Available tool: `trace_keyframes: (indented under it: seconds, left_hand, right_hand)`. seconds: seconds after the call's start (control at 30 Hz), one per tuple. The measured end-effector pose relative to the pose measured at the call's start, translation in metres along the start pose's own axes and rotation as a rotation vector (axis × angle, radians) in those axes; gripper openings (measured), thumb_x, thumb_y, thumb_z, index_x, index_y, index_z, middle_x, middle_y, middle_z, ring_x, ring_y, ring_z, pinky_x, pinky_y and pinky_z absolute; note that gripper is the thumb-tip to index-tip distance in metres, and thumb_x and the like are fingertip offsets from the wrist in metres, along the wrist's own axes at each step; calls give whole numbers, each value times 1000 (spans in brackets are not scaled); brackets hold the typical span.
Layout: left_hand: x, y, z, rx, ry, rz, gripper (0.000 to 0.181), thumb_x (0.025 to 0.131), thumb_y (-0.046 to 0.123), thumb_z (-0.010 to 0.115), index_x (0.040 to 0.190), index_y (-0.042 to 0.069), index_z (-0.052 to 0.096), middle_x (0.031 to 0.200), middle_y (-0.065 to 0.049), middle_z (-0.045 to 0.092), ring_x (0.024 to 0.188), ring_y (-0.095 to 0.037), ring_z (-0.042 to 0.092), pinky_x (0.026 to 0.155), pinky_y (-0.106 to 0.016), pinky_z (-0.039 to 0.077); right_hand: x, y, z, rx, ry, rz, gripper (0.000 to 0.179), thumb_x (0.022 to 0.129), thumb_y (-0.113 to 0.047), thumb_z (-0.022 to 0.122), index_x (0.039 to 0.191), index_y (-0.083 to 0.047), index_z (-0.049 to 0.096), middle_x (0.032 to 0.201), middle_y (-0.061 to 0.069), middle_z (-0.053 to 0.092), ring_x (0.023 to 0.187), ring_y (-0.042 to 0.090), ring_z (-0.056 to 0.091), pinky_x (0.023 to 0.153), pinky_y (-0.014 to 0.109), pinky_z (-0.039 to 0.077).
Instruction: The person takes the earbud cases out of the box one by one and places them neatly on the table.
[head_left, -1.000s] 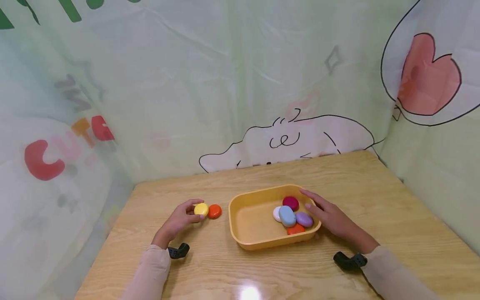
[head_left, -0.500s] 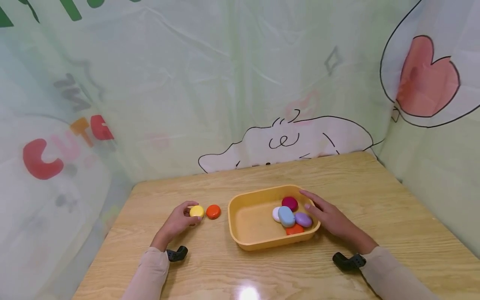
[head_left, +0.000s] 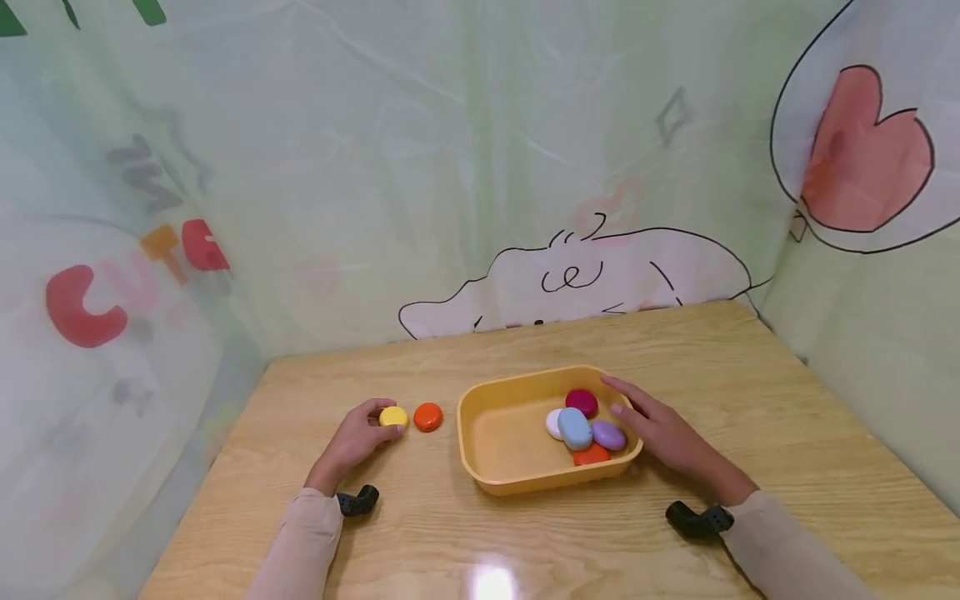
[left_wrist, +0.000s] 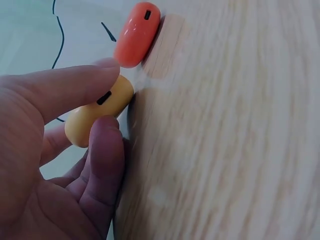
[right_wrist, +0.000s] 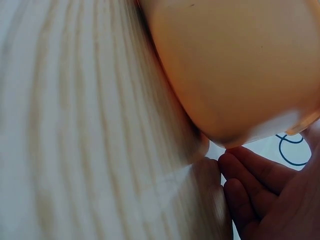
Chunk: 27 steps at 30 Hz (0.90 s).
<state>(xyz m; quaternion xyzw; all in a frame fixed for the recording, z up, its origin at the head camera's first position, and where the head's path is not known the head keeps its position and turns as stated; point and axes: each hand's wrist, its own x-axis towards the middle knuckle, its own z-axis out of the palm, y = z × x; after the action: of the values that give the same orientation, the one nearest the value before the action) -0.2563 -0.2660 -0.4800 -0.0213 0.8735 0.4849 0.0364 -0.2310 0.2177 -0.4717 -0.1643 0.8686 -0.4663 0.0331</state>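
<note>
My left hand (head_left: 354, 437) pinches a small yellow pebble-shaped piece (head_left: 393, 417) between thumb and fingers, just over the table. In the left wrist view, a dark slot shows on the yellow piece's side. A similar orange-red piece (head_left: 428, 417), also slotted, lies a short way to its right, apart from it. My right hand (head_left: 667, 433) holds the right end of a yellow-orange tray (head_left: 502, 437), its thumb over the rim and other fingers against the outer wall. In the right wrist view, those fingers (right_wrist: 250, 185) lie close to the tray's lower corner.
Several rounded pieces lie in the tray's right half: light blue (head_left: 575, 428), purple (head_left: 609, 435), dark pink (head_left: 582, 403), white (head_left: 553, 423) and orange-red (head_left: 592, 455). The wooden table (head_left: 420, 533) meets a printed cloth backdrop (head_left: 360, 208) behind and at both sides.
My left hand has drawn the yellow piece left, away from the orange-red piece, so a gap now shows between them. The right hand and tray stay in place.
</note>
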Motion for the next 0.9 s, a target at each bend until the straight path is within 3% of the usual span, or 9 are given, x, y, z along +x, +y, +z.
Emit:
trace_keyframes:
  seconds: [0.2,0.37,0.57,0.77,0.9]
  left_hand:
    - [-2,-2,0,-9,-16,-43,55,87,19,80,135,5,59,118,-11,63,96,-23,58,78,-30,53]
    - [-3,-6,-6,-26,-56,-12,58,88,19,79,139,4,56,126,-16,59,96,-22,60,77,-32,55]
    - [-3,-7,-18,-94,-61,4,60,94,23,72,144,1,47,134,-23,50,83,-23,63,75,-33,56]
    - [-6,6,-20,-125,23,20,49,99,32,65,138,3,55,116,-17,56,79,-27,59,65,-32,51]
    - [-7,19,-18,-146,-18,49,45,100,33,63,135,5,58,110,-17,59,83,-30,59,70,-36,53]
  right_hand:
    - [-3,-2,0,-1,-4,-2,55,106,-34,48,158,-20,33,161,18,28,146,47,22,109,70,23]
    - [-3,-3,2,9,-2,-12,55,107,-34,48,157,-19,33,161,17,28,146,47,22,109,69,23]
    - [-3,-3,1,6,4,-9,55,107,-35,47,157,-18,33,161,17,28,146,47,22,109,69,23]
    - [-2,-2,-1,3,11,-13,55,107,-34,48,158,-18,33,161,17,28,146,47,22,109,69,23]
    - [-1,-1,0,12,8,-18,55,107,-34,48,158,-19,33,161,17,29,146,46,23,109,68,24]
